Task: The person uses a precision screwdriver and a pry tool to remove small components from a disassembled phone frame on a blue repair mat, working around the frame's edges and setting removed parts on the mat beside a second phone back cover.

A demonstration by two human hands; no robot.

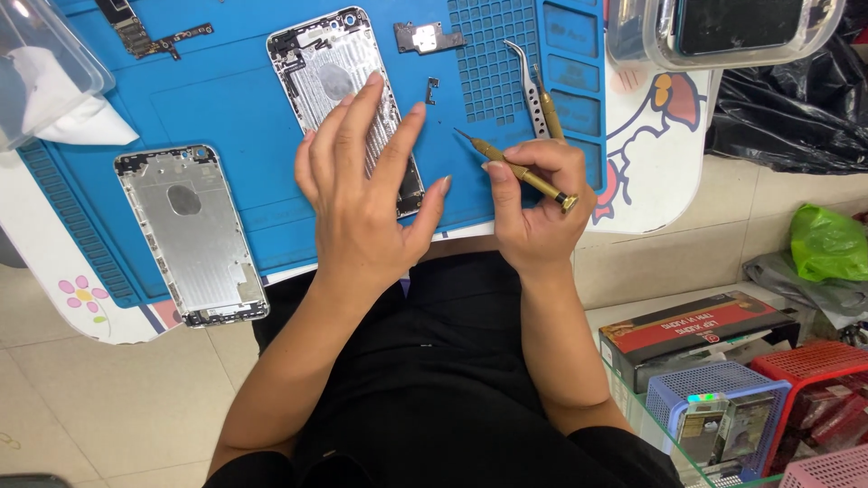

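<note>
Two phone housings (339, 81) on mat (226, 99)

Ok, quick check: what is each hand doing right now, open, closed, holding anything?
Left hand: open, fingers spread flat on the silver phone housing on the blue mat.
Right hand: closed around a brass-coloured screwdriver.

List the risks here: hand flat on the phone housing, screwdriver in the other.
1. The small loose bracket lies on the blue mat just beyond the left hand; a finger sweep might flick it away.
2. The right hand holds the screwdriver tip-first toward the left fingers; a slip could jab them or scratch the phone housing.
3. The second housing overhangs the mat's near edge and could get knocked off.
</note>
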